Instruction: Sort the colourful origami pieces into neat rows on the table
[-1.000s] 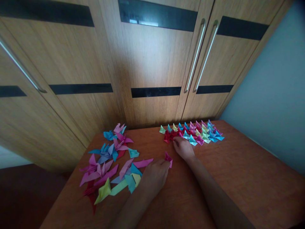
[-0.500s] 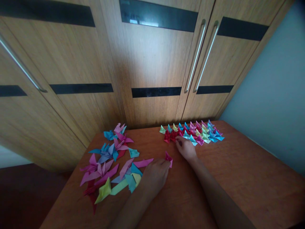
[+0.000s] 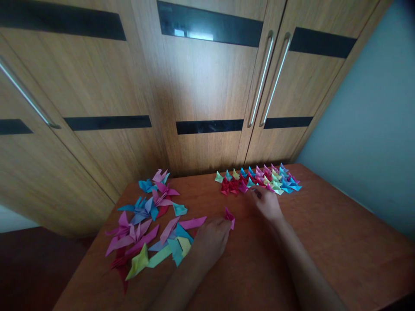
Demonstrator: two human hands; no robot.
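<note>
In my left hand (image 3: 212,237), low over the middle of the table, a small magenta folded-paper piece (image 3: 230,218) is pinched at the fingertips, its pointed end up. My right hand (image 3: 267,203) is at the front edge of the rows of small folded-paper pieces (image 3: 277,185). Its fingers are curled and its fingertips touch or nearly touch the front row; what lies between them is hidden. Just left of those fingertips stand a magenta piece (image 3: 243,186) and red pieces (image 3: 228,185). The rows also hold blue, yellow, green and pink pieces.
Loose origami cranes and folded strips lie in a pile on the left, among them pink cranes (image 3: 129,231), a yellow-green one (image 3: 138,261) and a blue one (image 3: 147,185). The brown wooden table (image 3: 330,233) meets a wooden cabinet (image 3: 201,86) behind and a pale wall (image 3: 366,129) at right.
My right hand has moved a little to the right along the front row, away from the red pieces, uncovering the magenta piece. My left hand keeps its hold in nearly the same spot.
</note>
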